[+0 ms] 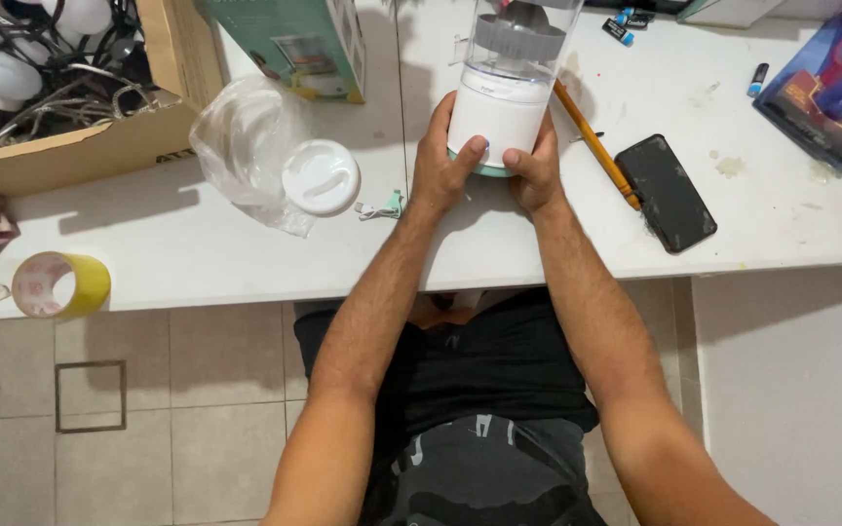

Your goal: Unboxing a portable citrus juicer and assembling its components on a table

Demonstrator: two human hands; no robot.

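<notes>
Two hands, left hand [443, 168] and right hand [534, 171], wrap their fingers around the white portable blender [501, 109] base on the worktop [499, 248]; its clear top is cut off.

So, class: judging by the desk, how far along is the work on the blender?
Done: the white lid lies off on a plastic bag, beside the green box, so the blender looks unpacked. In hand: left hand and right hand grip its white base, upright on the table. Left: the lid is not yet on; the small cable lies unused.
</notes>
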